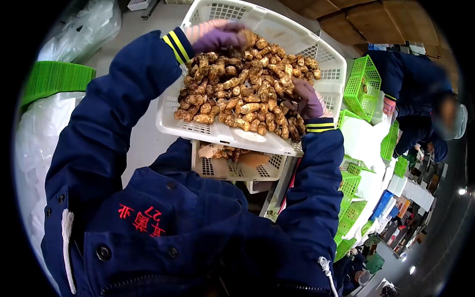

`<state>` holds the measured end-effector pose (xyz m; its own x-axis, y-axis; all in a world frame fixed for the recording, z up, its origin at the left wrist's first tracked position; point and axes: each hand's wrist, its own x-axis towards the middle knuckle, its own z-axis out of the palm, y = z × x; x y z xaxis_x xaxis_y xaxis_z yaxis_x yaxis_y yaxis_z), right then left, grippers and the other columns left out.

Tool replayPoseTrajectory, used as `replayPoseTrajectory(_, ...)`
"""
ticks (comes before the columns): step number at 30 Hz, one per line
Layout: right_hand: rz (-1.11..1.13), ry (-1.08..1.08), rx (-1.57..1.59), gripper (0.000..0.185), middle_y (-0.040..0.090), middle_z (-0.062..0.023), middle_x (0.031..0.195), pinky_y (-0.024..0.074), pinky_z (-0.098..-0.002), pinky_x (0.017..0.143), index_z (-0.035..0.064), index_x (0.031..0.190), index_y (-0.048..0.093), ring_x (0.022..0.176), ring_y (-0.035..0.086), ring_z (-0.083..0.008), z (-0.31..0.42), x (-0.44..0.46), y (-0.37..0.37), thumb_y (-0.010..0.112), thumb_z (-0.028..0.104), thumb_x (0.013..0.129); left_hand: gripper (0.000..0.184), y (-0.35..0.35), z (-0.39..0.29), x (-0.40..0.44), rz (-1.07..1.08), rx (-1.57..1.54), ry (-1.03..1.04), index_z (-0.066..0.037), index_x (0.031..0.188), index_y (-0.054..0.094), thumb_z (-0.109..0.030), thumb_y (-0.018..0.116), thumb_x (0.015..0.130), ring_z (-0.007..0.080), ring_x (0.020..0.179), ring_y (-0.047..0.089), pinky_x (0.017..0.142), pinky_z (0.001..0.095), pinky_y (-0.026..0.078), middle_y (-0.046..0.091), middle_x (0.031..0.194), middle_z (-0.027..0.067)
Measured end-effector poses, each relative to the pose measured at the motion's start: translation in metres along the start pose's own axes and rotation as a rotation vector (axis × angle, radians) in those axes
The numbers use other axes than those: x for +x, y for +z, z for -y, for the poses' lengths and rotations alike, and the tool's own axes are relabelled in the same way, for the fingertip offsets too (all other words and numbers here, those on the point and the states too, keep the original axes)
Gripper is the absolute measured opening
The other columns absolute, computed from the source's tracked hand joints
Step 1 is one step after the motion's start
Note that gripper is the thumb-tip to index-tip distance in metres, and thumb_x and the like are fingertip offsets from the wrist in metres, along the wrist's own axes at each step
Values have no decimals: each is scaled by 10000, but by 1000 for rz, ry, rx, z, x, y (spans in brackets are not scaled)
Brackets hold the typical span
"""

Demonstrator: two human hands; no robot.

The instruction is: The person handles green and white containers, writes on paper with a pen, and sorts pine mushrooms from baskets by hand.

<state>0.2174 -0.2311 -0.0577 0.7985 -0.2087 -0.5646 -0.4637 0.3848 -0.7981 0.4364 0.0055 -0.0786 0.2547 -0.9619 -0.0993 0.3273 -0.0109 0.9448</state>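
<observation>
A white plastic basket (pixel 173 119) in front of me holds a heap of brown, knobbly mushrooms (pixel 247 94), soil-stained and stubby. My left hand (pixel 217 38), in a purple and pink striped glove, is over the far left part of the heap. Its fingers close around a brown mushroom (pixel 246 37), somewhat blurred. On the right side of the heap is my right hand (pixel 309 99), gloved the same way. Its fingers curl at a mushroom (pixel 285 84), and part of them is hidden among the pile.
Below the basket sits another white crate (pixel 217 168) with brown pieces and cardboard. Stacked green baskets (pixel 54 81) and clear plastic bags (pixel 84 32) lie at left. Rightward are a green basket (pixel 362 89), cardboard boxes (pixel 381 22) and a co-worker in a dark blue jacket (pixel 405 74).
</observation>
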Motion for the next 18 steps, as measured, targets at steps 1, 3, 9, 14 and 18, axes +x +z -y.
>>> replayPoseTrajectory(1, 21, 3, 57, 383, 564, -32, 785, 487, -225, 608, 71, 1117, 516, 773, 590, -140, 6, -4, 12, 628, 240, 793, 426, 1, -4, -4, -39, -125, 19, -102, 1236, 417, -199, 555, 845, 147, 919, 552, 755, 291, 490, 556, 1000, 60)
replayPoseTrajectory(3, 24, 82, -184, 364, 586, -51, 819, 496, -258, 653, 63, 1091, 541, 799, 594, -161, 0, 25, 24, 629, 246, 789, 516, 20, -25, -15, -131, -189, 17, -137, 1312, 318, -249, 522, 852, 146, 939, 543, 758, 308, 493, 548, 993, 27)
replayPoseTrajectory(9, 28, 121, -1811, 384, 599, -195, 1034, 443, -374, 869, 20, 976, 628, 995, 565, -313, -39, 55, 113, 627, 333, 753, 218, 56, 17, 30, -142, 1249, -397, -70, 987, 576, -158, 568, 788, 237, 782, 614, 698, 353, 492, 630, 879, 120)
replayPoseTrajectory(14, 166, 155, -1345, 429, 620, -132, 1025, 457, -335, 831, 58, 1059, 609, 885, 609, -237, -16, 53, 60, 652, 329, 729, 166, 81, 43, 30, 254, 1618, -448, -67, 934, 592, -125, 513, 800, 312, 814, 623, 641, 417, 495, 634, 865, 162)
replayPoseTrajectory(18, 113, -14, -318, 434, 616, -45, 930, 478, -235, 625, 77, 1163, 535, 775, 586, -104, 5, 0, 16, 624, 253, 777, 237, 99, 62, 33, 264, 1615, -604, -67, 972, 597, -143, 391, 883, 315, 768, 622, 608, 413, 496, 627, 826, 162)
